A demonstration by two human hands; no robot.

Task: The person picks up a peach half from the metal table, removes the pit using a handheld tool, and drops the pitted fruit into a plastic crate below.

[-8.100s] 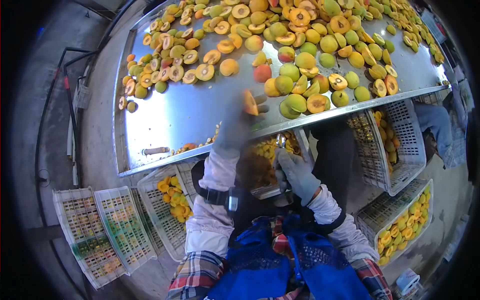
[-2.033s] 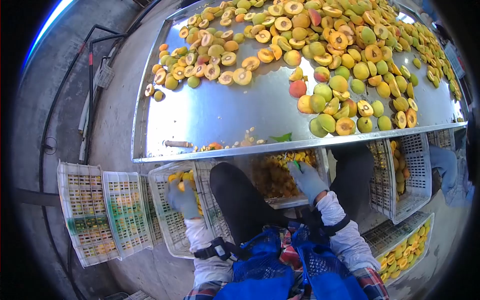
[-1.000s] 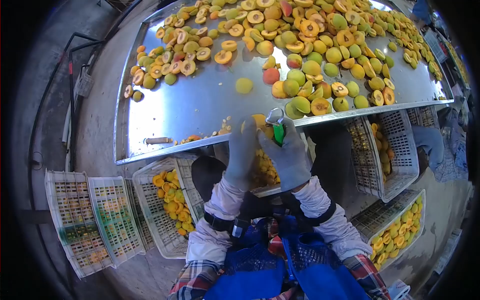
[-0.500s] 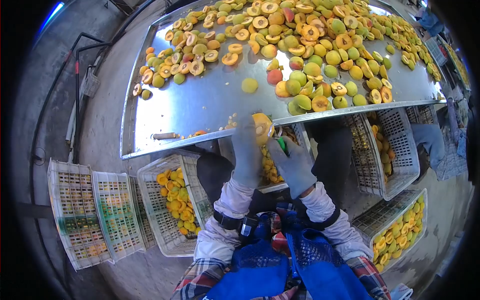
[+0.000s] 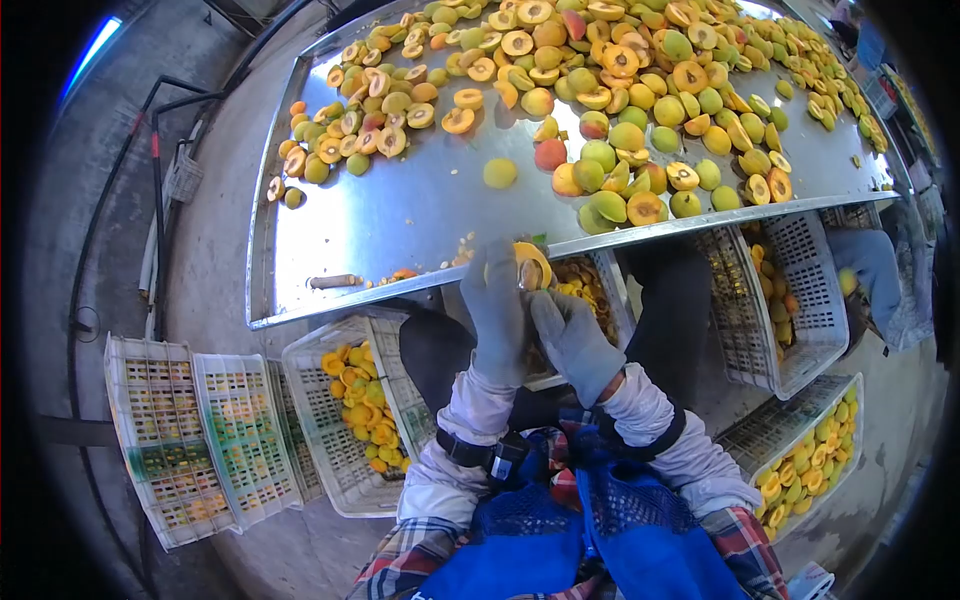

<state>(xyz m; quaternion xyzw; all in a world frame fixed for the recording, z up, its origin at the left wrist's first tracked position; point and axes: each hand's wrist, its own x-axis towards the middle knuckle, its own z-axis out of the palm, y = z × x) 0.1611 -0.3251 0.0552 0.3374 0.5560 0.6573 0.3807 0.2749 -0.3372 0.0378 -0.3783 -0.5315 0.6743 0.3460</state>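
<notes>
My left hand (image 5: 495,315), in a grey glove, is closed around a halved yellow peach (image 5: 535,265) just in front of the table edge. The cut face is turned toward my right hand (image 5: 577,340), also gloved and closed. Its fingertips meet the peach, with a bit of metal blade (image 5: 530,276) against the flesh. That blade belongs to a small tool whose green handle showed in the earlier frame; my fingers mostly hide it now. Beneath my hands, a crate (image 5: 612,290) holds peach pieces. A single whole peach (image 5: 500,173) lies on the metal table (image 5: 400,225) beyond them.
Many whole and halved peaches (image 5: 620,62) cover the far part of the table. A short stick (image 5: 334,281) and scraps lie near its raised front rim. Crates with peaches stand at left (image 5: 300,375) and right (image 5: 815,290). Another person's leg (image 5: 865,265) shows at right.
My right hand has turned and shifted slightly down, so the green handle no longer shows in it. The peach in my left hand has tilted and moved slightly. The view has shifted a little.
</notes>
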